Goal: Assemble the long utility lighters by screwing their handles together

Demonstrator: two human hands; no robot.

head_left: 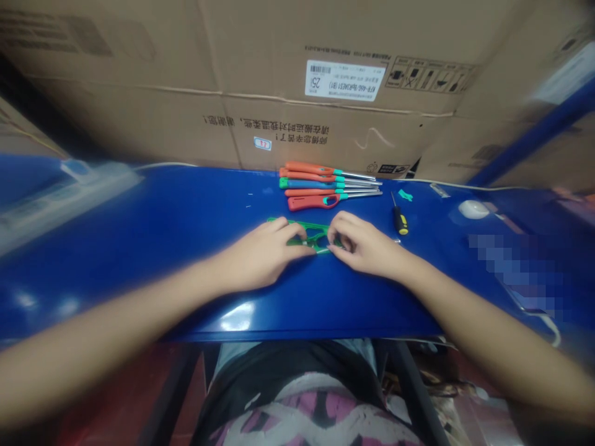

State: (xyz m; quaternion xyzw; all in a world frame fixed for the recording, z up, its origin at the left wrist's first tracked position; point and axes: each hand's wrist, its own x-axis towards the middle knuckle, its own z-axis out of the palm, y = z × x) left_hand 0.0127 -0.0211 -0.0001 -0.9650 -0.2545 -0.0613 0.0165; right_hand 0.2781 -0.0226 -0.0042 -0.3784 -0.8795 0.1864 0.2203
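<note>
Glossy tabletop (195, 210), matt cardboard (162, 133), plastic casing (318, 227)

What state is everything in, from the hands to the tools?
Green plastic frame: partly covered
Left hand: fingers bent over frame, grip unclear
Right hand: fingers curled at frame's right end
Lighters: lying side by side, metal ends rightward
Cardboard: upright, print upside down
Screwdriver: lying loose, shaft toward cardboard

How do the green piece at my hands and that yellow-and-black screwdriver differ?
The green piece lies roughly crosswise; the screwdriver points away from you. The green piece looks longer than the screwdriver. Your left hand and right hand are at the green piece; neither holds the screwdriver. Both look elongated.
</note>
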